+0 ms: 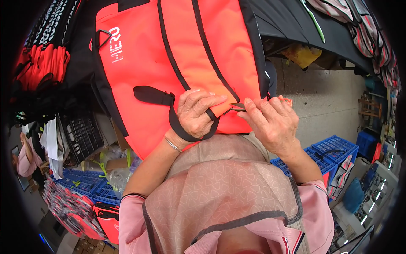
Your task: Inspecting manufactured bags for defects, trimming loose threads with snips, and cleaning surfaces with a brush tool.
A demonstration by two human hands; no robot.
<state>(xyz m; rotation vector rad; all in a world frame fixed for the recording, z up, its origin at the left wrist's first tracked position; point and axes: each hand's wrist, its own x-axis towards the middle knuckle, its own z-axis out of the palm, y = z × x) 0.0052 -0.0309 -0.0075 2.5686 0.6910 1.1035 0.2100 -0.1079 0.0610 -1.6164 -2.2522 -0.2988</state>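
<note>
A coral-red and black bag lies before me, its padded shoulder strap edged with black binding. My left hand is closed on the strap's lower end, thumb and fingers pinching the fabric. A black webbing strap with a small buckle loops under the left wrist. In my right hand is a pair of thread snips, mostly covered by the fingers. Their dark blades point left and touch or nearly touch the strap's edge; which of the two I cannot tell.
Bundled red and black pieces hang at the far left. A black-covered table stands at the far right, with grey and pink pieces on it. Blue crates are stacked near my right elbow. Another person is at the left.
</note>
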